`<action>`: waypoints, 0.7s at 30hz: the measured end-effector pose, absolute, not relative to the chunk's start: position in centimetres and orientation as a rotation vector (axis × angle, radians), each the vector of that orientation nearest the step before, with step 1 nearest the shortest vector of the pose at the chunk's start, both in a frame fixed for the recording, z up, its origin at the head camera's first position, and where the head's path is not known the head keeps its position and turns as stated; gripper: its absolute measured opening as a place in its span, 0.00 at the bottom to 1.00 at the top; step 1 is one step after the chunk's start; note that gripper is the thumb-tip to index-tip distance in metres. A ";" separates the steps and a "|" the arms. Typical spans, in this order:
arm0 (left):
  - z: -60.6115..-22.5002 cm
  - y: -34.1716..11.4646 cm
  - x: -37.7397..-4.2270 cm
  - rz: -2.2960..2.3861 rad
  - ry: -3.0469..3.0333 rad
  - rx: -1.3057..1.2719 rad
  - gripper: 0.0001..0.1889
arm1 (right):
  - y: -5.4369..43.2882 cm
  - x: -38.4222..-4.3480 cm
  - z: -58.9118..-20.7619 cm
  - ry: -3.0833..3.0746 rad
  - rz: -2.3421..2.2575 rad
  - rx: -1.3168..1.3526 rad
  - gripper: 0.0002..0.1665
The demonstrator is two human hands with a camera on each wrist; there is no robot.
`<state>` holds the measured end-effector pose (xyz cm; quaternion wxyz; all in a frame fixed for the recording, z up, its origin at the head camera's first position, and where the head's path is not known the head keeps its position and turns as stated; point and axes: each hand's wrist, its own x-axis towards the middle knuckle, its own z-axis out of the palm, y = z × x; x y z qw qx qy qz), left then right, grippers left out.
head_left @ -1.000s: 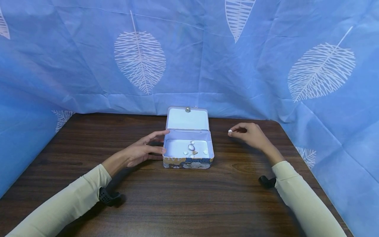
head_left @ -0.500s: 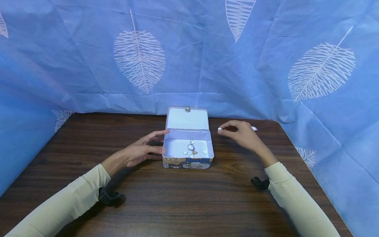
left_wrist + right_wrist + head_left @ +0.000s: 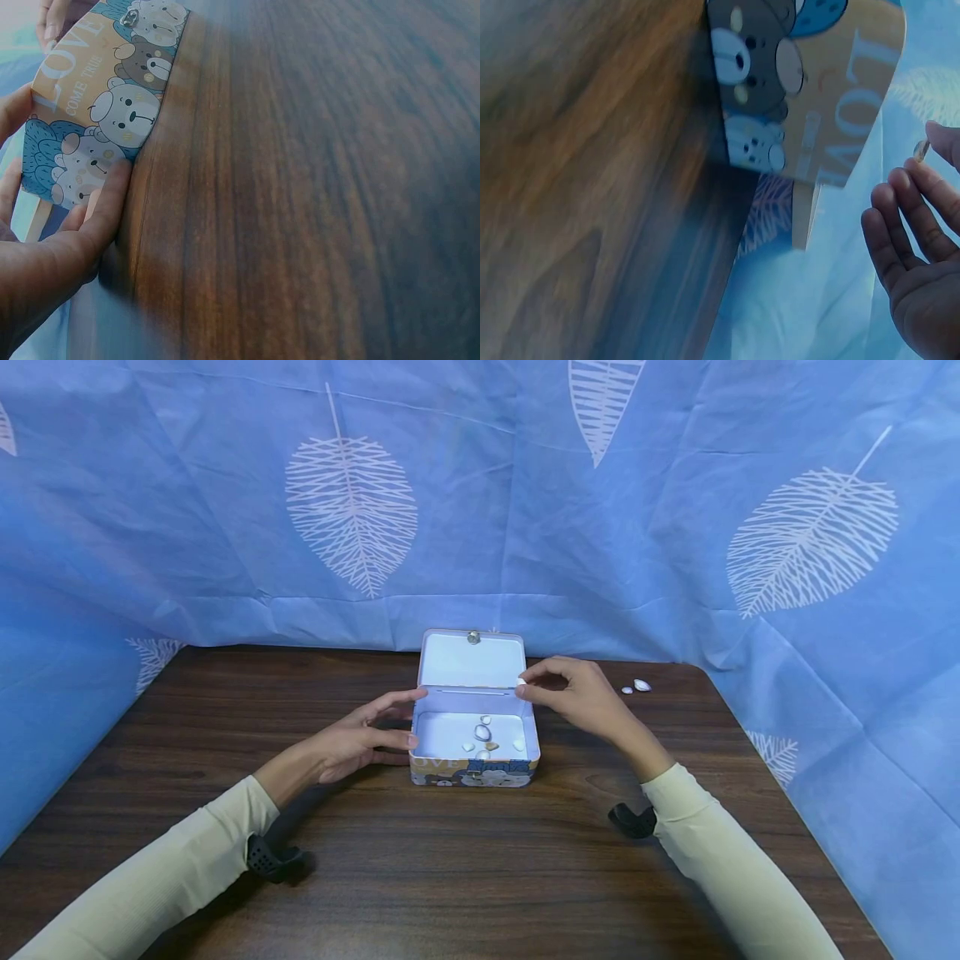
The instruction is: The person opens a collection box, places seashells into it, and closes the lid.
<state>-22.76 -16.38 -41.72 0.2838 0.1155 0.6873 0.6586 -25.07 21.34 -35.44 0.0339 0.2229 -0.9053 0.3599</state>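
A small tin box [image 3: 438, 768] with printed bears and an upright white lid [image 3: 472, 662] stands on the table. Several small shells [image 3: 483, 732] lie on its white floor. My left hand [image 3: 352, 742] rests against the box's left end, its fingers spread and fairly straight, touching rim and side; the left wrist view shows a fingertip on the printed wall [image 3: 131, 112]. My right hand [image 3: 581, 697] pinches a small pale shell [image 3: 921, 151] between thumb and index finger, by the box's back right corner at about rim height. Its other fingers are loosely bent.
Two white shells, a larger one [image 3: 642, 685] and a smaller one [image 3: 627, 691], lie on the table near its back right edge. A blue curtain [image 3: 465, 527] with leaf prints hangs behind the dark wooden table [image 3: 465, 877].
My right hand has carried the pinched shell leftward to the box, which uncovers the two shells on the table. My left hand and the box stay in place.
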 end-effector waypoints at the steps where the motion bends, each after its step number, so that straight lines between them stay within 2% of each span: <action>1: -41.7 -16.4 -22.8 1.763 1.839 0.308 0.48 | 21.1 -25.0 -35.4 -2.777 1.123 0.704 0.17; 10: -41.6 -16.4 -22.7 1.772 1.834 0.312 0.48 | 18.4 -24.7 -35.9 -2.747 1.136 0.846 0.13; 21: -41.6 -16.3 -22.6 1.765 1.831 0.299 0.46 | 15.8 -24.4 -36.3 -2.799 1.121 0.912 0.16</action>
